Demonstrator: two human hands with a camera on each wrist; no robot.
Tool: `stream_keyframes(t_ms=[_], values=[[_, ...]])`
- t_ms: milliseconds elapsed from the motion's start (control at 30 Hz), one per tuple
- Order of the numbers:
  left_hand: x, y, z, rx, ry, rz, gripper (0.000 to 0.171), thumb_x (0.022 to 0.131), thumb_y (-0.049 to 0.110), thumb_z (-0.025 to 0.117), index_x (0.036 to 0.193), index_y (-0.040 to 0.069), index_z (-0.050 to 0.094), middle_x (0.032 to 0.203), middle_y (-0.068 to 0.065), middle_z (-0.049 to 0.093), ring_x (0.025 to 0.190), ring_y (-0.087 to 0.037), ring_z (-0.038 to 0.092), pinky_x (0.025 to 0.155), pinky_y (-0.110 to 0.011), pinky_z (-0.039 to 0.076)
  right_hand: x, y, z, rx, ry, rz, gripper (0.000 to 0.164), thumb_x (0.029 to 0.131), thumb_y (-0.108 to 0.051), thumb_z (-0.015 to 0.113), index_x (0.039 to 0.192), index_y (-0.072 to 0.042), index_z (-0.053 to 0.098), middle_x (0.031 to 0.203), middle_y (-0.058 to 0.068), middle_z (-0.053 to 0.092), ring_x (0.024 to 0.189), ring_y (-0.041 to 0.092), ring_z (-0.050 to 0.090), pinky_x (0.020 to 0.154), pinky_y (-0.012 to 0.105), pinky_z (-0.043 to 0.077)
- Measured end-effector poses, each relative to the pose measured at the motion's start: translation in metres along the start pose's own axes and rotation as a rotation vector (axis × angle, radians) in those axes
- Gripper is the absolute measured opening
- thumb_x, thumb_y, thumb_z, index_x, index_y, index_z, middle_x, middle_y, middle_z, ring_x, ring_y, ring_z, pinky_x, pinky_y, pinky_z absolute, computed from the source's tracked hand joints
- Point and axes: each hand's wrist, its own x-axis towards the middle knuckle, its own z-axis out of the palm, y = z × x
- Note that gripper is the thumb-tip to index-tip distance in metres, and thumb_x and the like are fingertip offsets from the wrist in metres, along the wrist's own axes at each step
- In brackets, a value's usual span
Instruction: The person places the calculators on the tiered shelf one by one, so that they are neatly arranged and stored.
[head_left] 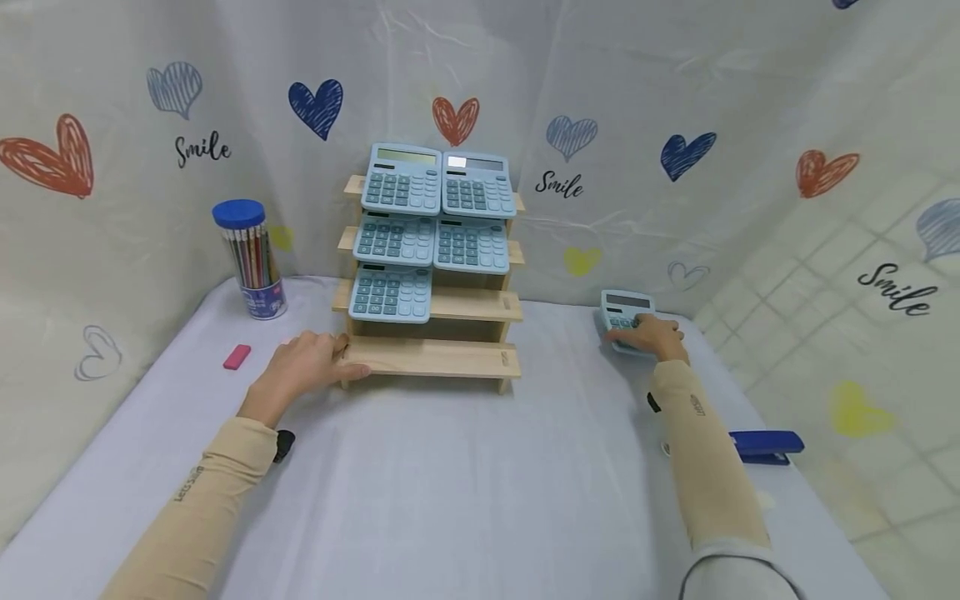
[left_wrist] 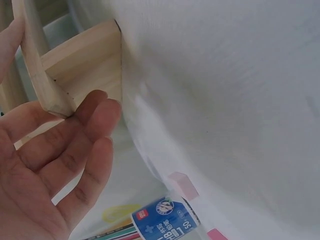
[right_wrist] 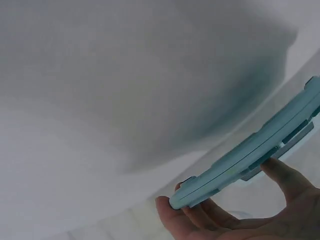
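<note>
A stepped wooden rack stands on the white-covered table. Light-blue calculators sit on it: two on the top step, two on the second, and one calculator at the left of the third. My left hand grips the left end of the lowest step; in the left wrist view its thumb lies on one side of the wood and the fingers curl at the other. Over at the back right, my right hand holds another blue calculator by its edges, thumb on the key side, tilted above its shadow on the cloth.
A blue-lidded tub of pencils stands at the back left, with a pink eraser in front of it. A blue stapler lies beside my right forearm. A heart-printed curtain hangs behind the table.
</note>
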Motion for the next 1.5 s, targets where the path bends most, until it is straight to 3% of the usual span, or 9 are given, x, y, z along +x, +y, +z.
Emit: stream_keyframes(t_ms=[300, 467, 767, 967, 1133, 1333, 1500], values=[[0.001, -0.002, -0.003, 0.006, -0.016, -0.006, 0.074, 0.087, 0.063, 0.067, 0.128, 0.001, 0.063, 0.100, -0.019, 0.069, 0.085, -0.029, 0.061, 0.072, -0.053, 0.051, -0.036, -0.050, -0.001, 0.003, 0.094, -0.128, 0.104, 0.086, -0.070, 0.058, 0.160, -0.008, 0.019, 0.150, 0.047, 0.020, 0.129, 0.058, 0.031, 0.099, 0.069, 0.038], [0.003, -0.005, -0.005, 0.006, -0.017, -0.008, 0.076, 0.086, 0.065, 0.066, 0.128, 0.002, 0.063, 0.098, -0.018, 0.068, 0.083, -0.028, 0.060, 0.072, -0.051, 0.051, -0.065, -0.082, 0.001, -0.031, 0.124, -0.204, 0.100, 0.085, -0.069, 0.060, 0.160, -0.013, 0.025, 0.146, 0.042, 0.027, 0.120, 0.049, 0.039, 0.090, 0.059, 0.044], [0.004, -0.004, 0.000, -0.034, -0.031, -0.010, 0.075, 0.086, 0.065, 0.066, 0.126, 0.001, 0.064, 0.093, -0.015, 0.066, 0.081, -0.027, 0.058, 0.072, -0.052, 0.050, -0.105, -0.119, 0.014, -0.074, 0.129, -0.342, 0.098, 0.081, -0.070, 0.066, 0.158, -0.018, 0.033, 0.137, 0.035, 0.037, 0.105, 0.036, 0.045, 0.077, 0.040, 0.042], [0.003, -0.002, 0.002, -0.032, -0.030, -0.001, 0.068, 0.086, 0.064, 0.068, 0.117, 0.003, 0.067, 0.085, -0.011, 0.062, 0.078, -0.026, 0.056, 0.067, -0.046, 0.048, -0.129, -0.139, 0.024, -0.089, 0.136, -0.421, 0.091, 0.081, -0.066, 0.068, 0.155, -0.021, 0.040, 0.138, 0.033, 0.039, 0.111, 0.036, 0.046, 0.079, 0.041, 0.045], [0.002, -0.001, 0.000, -0.028, -0.034, -0.004, 0.069, 0.086, 0.063, 0.068, 0.119, 0.003, 0.066, 0.089, -0.013, 0.064, 0.080, -0.027, 0.058, 0.067, -0.046, 0.049, -0.142, -0.158, 0.031, -0.087, 0.116, -0.493, 0.089, 0.079, -0.064, 0.070, 0.154, -0.025, 0.042, 0.140, 0.029, 0.040, 0.115, 0.035, 0.046, 0.082, 0.041, 0.045], [0.001, 0.001, -0.002, -0.024, -0.038, 0.000, 0.071, 0.087, 0.062, 0.067, 0.123, 0.001, 0.065, 0.092, -0.015, 0.065, 0.082, -0.028, 0.059, 0.069, -0.049, 0.050, -0.145, -0.178, 0.037, -0.114, 0.130, -0.549, 0.088, 0.078, -0.064, 0.070, 0.153, -0.025, 0.044, 0.143, 0.029, 0.040, 0.121, 0.038, 0.044, 0.086, 0.045, 0.045], [-0.001, 0.002, -0.002, -0.022, -0.028, 0.006, 0.070, 0.087, 0.060, 0.068, 0.124, 0.001, 0.065, 0.094, -0.017, 0.067, 0.082, -0.029, 0.060, 0.070, -0.051, 0.050, -0.141, -0.192, 0.045, -0.136, 0.165, -0.545, 0.087, 0.078, -0.064, 0.069, 0.153, -0.026, 0.044, 0.146, 0.032, 0.037, 0.126, 0.043, 0.042, 0.089, 0.052, 0.047]])
